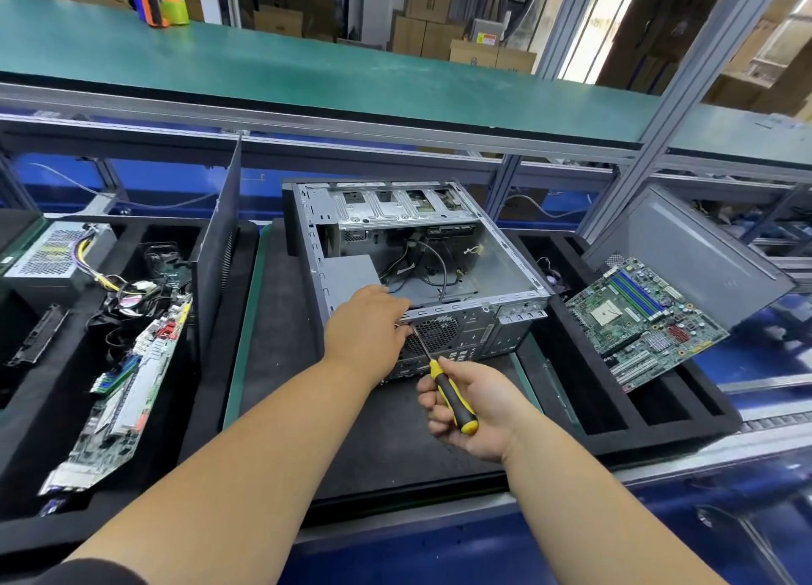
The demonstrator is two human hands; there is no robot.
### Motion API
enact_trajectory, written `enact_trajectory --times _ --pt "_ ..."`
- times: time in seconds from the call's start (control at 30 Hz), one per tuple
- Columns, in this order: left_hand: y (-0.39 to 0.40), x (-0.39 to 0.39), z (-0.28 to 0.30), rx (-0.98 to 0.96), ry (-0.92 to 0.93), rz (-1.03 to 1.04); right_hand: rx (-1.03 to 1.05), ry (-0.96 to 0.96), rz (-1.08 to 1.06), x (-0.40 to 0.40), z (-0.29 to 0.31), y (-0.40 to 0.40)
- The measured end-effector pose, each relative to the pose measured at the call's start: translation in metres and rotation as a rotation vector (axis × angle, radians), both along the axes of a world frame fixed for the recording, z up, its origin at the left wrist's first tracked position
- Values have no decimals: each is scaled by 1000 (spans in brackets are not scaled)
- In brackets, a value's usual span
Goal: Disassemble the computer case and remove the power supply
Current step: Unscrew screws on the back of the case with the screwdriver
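We note the right hand [472, 402] gripping the screwdriver [444, 380], shaft angled up-left to the computer case [505, 268] rear panel on the worktop [281, 321]; left hand [367, 325] steadies its rim, grasp unclear.

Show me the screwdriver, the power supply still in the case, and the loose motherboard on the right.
screwdriver [452, 402]: head view, on the yellow-and-black handle.
power supply [351, 270]: head view, on its grey top face.
motherboard [641, 316]: head view, middle of the green board.
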State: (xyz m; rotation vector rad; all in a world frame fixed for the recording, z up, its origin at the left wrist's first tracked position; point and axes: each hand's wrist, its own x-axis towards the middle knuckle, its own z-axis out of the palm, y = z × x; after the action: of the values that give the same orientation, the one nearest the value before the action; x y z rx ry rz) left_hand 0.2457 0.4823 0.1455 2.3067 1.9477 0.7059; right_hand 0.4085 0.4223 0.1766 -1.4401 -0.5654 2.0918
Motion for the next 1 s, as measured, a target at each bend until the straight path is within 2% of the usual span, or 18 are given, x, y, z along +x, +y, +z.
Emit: enact_trajectory --times 0.1,0.2,0.37,0.43,0.57,0.6,0.67,0.73,0.77,0.8,0.9,1.0 --pt "0 0 0 8 2 0 18 -9 -11 -2 -1 -5" --pt "1 0 -1 9 -2 4 128 -142 9 -9 -2 -8" --pt "1 0 -2 9 7 3 279 -624 151 -21 2 -4" --pt "1 0 -2 6 6 2 416 -798 232 -19 2 -4" --pt "1 1 -1 -2 17 7 693 -1458 470 -21 -3 -5" --pt "0 0 -1 -1 22 9 723 -1563 482 -24 -4 -6" --pt "0 0 0 1 27 3 750 -1638 489 -28 -7 -7" --pt "1 0 0 0 24 -5 754 -1571 494 -25 -8 -6" --pt "1 0 0 -2 21 -6 730 -1463 474 -21 -6 -3" --pt "0 0 0 -3 19 -5 671 -1279 408 -16 -3 -1" --pt "0 1 0 8 21 1 325 -565 94 -4 0 1" --pt "0 0 0 16 26 2 96 -61 -74 4 -3 -3"
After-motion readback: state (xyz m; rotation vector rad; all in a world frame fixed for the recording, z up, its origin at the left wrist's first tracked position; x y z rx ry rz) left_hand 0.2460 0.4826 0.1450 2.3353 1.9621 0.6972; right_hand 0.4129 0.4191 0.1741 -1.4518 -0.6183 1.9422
